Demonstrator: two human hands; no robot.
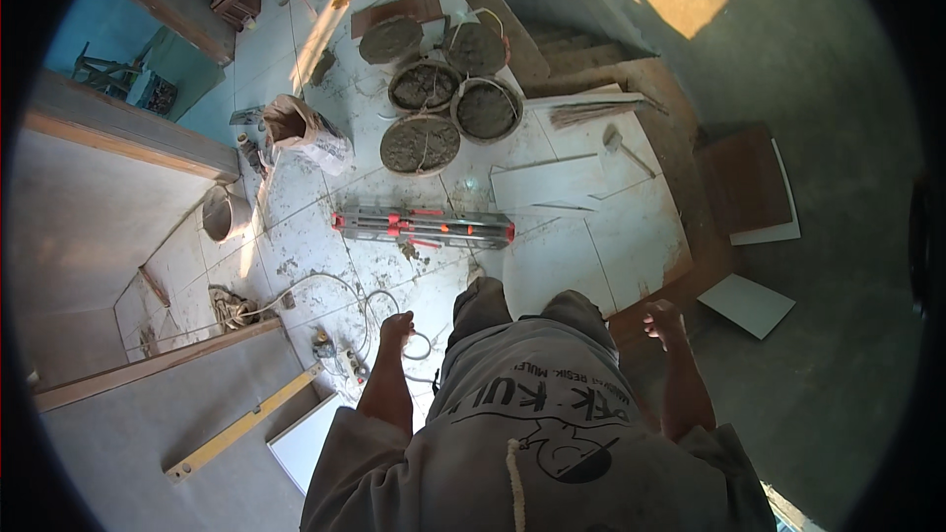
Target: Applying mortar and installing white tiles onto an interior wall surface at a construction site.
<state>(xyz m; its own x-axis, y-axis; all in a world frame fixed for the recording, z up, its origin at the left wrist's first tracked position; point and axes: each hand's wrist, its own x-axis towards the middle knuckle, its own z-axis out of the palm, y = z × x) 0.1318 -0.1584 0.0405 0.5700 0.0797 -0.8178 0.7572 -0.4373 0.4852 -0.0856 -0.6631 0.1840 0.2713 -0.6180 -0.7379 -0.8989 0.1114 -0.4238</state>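
My left hand [398,327] hangs beside my left thigh, its fingers curled in with no object visible in them. It is nearest to a looped pale cable [367,307] on the floor. On the other side my right hand [664,323] is held away from my hip, fingers loosely bent and slightly apart, holding nothing. In front of my feet lies a long grey and red manual tile cutter [424,227], crosswise on the white tiled floor [552,256]. Neither hand touches it. A large white tile [549,182] lies just beyond its right end.
Several buckets of wet mortar [420,145] stand ahead, with an open paper sack [305,133] to their left. A mallet [628,150] lies near the floor's right edge, where steps [581,57] drop away. A yellow spirit level [241,424] leans at lower left. Another bucket [225,214] stands by the doorway.
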